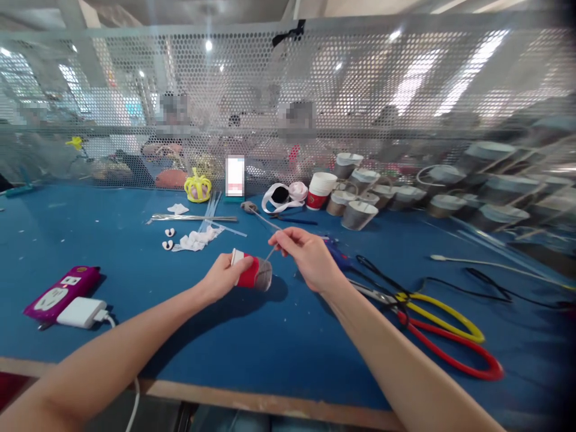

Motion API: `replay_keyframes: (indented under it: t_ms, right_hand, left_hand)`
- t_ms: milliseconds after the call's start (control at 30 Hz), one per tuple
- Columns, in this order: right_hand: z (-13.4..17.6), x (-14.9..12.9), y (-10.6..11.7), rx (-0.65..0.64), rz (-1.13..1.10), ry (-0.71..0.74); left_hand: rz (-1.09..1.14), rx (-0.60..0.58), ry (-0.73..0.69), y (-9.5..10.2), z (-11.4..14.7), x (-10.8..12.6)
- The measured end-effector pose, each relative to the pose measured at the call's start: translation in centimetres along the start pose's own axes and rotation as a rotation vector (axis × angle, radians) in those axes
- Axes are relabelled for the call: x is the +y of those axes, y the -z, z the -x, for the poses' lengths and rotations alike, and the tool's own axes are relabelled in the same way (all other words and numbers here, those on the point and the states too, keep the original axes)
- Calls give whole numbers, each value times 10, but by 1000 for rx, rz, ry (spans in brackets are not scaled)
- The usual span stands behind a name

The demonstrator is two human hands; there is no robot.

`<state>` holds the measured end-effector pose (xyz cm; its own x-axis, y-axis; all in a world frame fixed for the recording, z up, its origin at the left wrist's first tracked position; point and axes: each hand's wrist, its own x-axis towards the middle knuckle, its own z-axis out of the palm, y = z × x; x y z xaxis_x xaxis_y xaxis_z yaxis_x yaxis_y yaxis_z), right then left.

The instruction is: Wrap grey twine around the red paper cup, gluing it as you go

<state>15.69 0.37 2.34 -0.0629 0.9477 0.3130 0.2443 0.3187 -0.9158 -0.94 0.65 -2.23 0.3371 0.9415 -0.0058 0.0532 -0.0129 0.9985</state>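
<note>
My left hand (224, 276) is wrapped round a red paper cup (248, 271), which lies tilted on its side just above the blue table. Grey yarn (263, 276) covers one end of the cup. Between the thumb and fingers of my right hand (300, 249) a strand of the yarn is pinched. One part of the strand drops to the cup; the other runs back to a small grey ball of yarn (249, 207) on the table. My right hand is a little to the right of the cup, not touching it.
Scissors (432, 318) with yellow and red handles lie right, beside black cords and a blue tool (336, 253). Yarn-covered cups (360, 214) crowd the back right. A phone (234, 177) stands against the perforated screen (252, 90). A purple case (63, 294) lies left.
</note>
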Motion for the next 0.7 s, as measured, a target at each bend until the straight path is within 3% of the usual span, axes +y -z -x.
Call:
replay_keyframes:
  t_ms: [300, 433, 700]
  right_hand:
    - [3, -3, 0, 53, 18, 90]
    - [4, -2, -1, 59, 61, 102]
    - [1, 5, -2, 38, 161, 101]
  left_hand:
    - [277, 58, 194, -4, -1, 6]
    - [213, 40, 187, -5, 0, 4]
    - [-61, -89, 30, -8, 10, 2]
